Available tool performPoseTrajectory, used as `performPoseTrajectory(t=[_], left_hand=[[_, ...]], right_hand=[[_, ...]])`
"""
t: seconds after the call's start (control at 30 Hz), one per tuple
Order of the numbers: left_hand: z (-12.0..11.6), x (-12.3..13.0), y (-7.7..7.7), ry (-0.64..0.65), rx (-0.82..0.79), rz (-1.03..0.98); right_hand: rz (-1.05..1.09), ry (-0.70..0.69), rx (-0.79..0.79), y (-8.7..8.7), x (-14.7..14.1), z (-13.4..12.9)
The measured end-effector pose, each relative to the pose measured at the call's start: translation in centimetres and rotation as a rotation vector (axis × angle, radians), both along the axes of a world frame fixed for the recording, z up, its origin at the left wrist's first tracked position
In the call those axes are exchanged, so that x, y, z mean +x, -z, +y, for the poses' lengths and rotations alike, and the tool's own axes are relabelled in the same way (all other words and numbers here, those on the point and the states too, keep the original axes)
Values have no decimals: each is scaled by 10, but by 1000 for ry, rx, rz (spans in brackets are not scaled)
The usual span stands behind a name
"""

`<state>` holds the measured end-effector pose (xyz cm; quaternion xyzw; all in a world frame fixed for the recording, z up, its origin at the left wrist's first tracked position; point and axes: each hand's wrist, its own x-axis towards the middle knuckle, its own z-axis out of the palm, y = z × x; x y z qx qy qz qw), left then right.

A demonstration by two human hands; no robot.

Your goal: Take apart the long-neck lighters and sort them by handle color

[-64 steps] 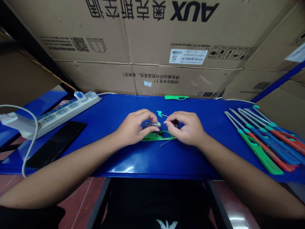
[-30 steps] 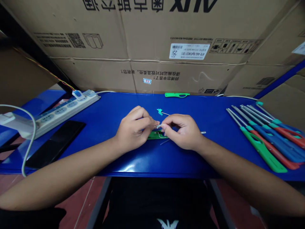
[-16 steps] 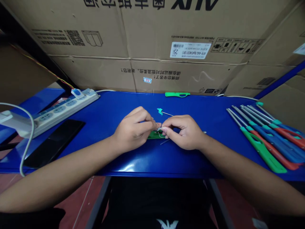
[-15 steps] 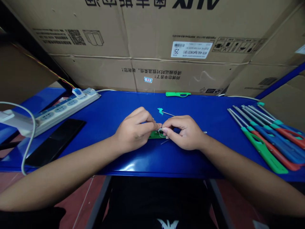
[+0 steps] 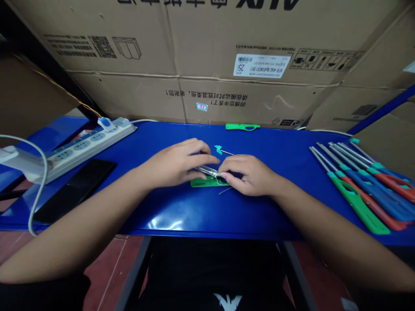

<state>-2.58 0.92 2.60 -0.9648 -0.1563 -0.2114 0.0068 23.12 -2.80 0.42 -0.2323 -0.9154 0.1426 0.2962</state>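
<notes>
A slim metal tube of a utility lighter lies across the gap between my hands. Its right end sits in the pinching fingers of my right hand. My left hand has its fingers spread, just above and beside the tube's left part. Under the hands lies an opened green lighter shell with a thin wire loop at its right end. Beyond the fingers, a small teal piece rests on the table with a fine wire running right from it. A thin metal pin lies just below the shell.
Several finished long lighters in green, red and blue lie in a row at the right of the blue table. A green handle lies at the far edge. A power strip and a black phone are at the left, with cardboard boxes behind.
My left hand has drawn back leftward and opened, uncovering the metal tube and more of the green shell. My right hand stays pinched at the tube's end.
</notes>
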Motion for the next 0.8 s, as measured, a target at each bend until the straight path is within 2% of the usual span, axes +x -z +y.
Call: performPoseTrajectory(t=[0.1,0.23,0.43,0.6,0.7,0.8], left_hand=[[19,-16,-3,-71,-177,24],[29,-25,-3,-47,-372,43],[24,-17,0,-113,-390,93],[21,-10,7,-23,-566,137],[19,-5,14,28,-600,161],[17,0,21,13,-618,141]], right_hand=[[-104,-21,-9,4,1,7],[-168,-22,36,7,1,12],[-333,-45,131,9,-1,14],[-455,-47,181,12,-3,15],[-495,-37,212,12,-3,16],[-505,-31,228,12,-3,16]])
